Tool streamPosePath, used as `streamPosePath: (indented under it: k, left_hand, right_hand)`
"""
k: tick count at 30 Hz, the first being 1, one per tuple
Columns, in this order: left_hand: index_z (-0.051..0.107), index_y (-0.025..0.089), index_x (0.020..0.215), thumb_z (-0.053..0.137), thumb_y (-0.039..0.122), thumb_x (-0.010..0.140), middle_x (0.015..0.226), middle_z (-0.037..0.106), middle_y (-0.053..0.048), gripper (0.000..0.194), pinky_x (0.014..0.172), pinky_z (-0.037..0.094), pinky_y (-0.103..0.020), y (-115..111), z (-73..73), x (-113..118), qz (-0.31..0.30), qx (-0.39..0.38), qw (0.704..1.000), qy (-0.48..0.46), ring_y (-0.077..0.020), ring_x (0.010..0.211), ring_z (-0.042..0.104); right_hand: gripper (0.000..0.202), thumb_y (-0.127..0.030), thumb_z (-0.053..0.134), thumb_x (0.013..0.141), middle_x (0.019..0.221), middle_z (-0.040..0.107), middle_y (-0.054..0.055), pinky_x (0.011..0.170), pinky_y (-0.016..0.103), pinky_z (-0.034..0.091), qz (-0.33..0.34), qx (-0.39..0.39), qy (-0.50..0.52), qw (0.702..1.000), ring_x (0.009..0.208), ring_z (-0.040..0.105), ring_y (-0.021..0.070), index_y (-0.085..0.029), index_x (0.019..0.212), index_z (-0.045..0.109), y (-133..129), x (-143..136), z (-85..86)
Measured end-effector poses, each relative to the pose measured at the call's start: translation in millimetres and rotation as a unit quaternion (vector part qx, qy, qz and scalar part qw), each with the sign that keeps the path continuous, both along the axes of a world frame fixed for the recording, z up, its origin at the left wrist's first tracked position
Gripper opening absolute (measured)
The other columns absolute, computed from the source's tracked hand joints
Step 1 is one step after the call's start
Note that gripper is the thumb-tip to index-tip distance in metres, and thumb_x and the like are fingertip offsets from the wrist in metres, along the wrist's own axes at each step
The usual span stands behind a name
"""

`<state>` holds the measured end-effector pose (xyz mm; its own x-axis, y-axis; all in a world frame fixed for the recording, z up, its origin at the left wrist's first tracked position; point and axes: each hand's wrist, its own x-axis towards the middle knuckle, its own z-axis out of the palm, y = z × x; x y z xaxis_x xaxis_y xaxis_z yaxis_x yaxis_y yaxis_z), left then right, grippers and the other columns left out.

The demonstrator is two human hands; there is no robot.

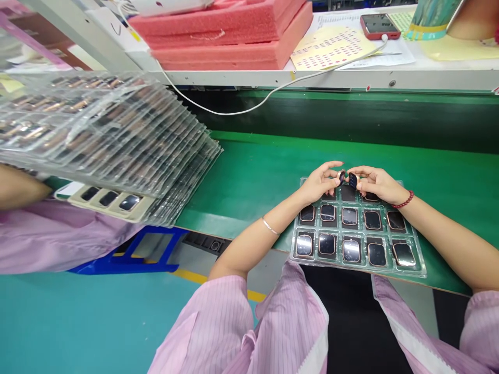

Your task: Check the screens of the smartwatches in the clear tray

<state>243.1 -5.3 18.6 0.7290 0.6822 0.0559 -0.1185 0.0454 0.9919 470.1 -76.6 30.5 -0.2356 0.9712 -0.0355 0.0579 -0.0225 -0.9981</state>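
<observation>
A clear plastic tray (423, 267) lies at the near edge of the green workbench, with rows of square smartwatch bodies (350, 216) in its pockets. They have dark glass faces and rose-gold rims. Over the tray's far row, my left hand (322, 182) pinches a small smartwatch body (342, 177), tilted on edge. Close beside it, my right hand (376, 183) grips another smartwatch body (353, 180) between thumb and fingers. The fingers of both hands nearly meet. Between the hands, a far-row pocket (348, 194) shows a dark bottom without a watch.
Left of me leans a tall, blurred stack of filled clear trays (128, 135). A beige tray (117, 205) with watches sits below it, near another person's arm (23, 187). On the shelf are red foam blocks (230, 39) and a phone (380, 26); its white cable (249, 111) droops over the bench.
</observation>
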Motion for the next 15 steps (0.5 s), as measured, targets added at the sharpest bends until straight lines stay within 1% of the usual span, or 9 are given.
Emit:
streamPosePath:
  k: [8,15]
  left_hand:
    - [0.054,0.019,0.131,0.08,0.051,0.075,0.104,0.069,-0.008,0.07,0.049,0.043,-0.022,-0.7,-0.2,0.3,-0.001,0.0,1.0,0.002,-0.0062,0.053,0.056]
    - [0.052,0.017,0.136,0.078,0.054,0.075,0.106,0.068,-0.009,0.075,0.051,0.045,-0.025,-0.2,-1.6,-0.2,-0.002,0.018,1.0,0.016,-0.0064,0.053,0.053]
  right_hand:
    - [0.051,-0.039,0.084,0.076,0.096,0.069,0.005,0.052,0.026,0.052,-0.006,0.0,0.002,1.0,0.056,0.058,0.0102,-0.018,0.119,0.067,-1.5,-2.4,2.3]
    - [0.053,-0.038,0.086,0.074,0.091,0.07,0.004,0.054,0.026,0.056,-0.008,0.002,0.013,1.0,0.056,0.061,0.0107,-0.018,0.119,0.068,-0.7,-2.0,0.2]
